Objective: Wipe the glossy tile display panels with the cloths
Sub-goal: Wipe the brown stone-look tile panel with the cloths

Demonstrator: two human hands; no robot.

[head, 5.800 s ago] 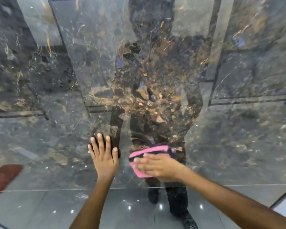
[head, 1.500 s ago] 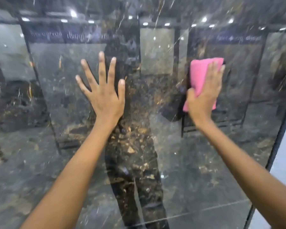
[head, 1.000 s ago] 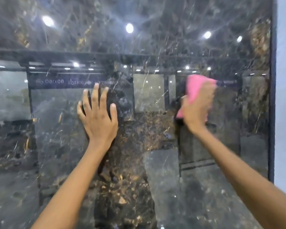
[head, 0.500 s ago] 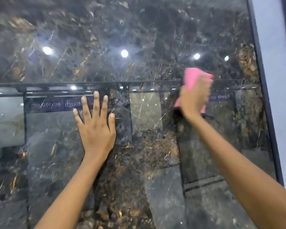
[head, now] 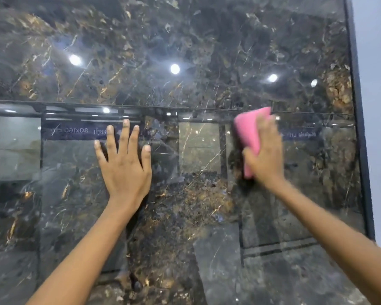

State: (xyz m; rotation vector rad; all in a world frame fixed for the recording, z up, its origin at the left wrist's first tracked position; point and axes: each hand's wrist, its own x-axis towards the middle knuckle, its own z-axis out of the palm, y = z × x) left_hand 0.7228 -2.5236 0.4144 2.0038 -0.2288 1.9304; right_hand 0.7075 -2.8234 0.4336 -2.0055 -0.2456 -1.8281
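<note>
Right hand (head: 265, 159) presses pink cloth (head: 250, 133), reflected "80x160"

On the tile panel (head: 185, 51), the left hand (head: 124, 170) lies flat near its middle. To the right, nearer the panel's right edge, the right hand (head: 265, 157) presses a cloth (head: 250, 130) against it, just below the horizontal joint (head: 53, 103).
</note>
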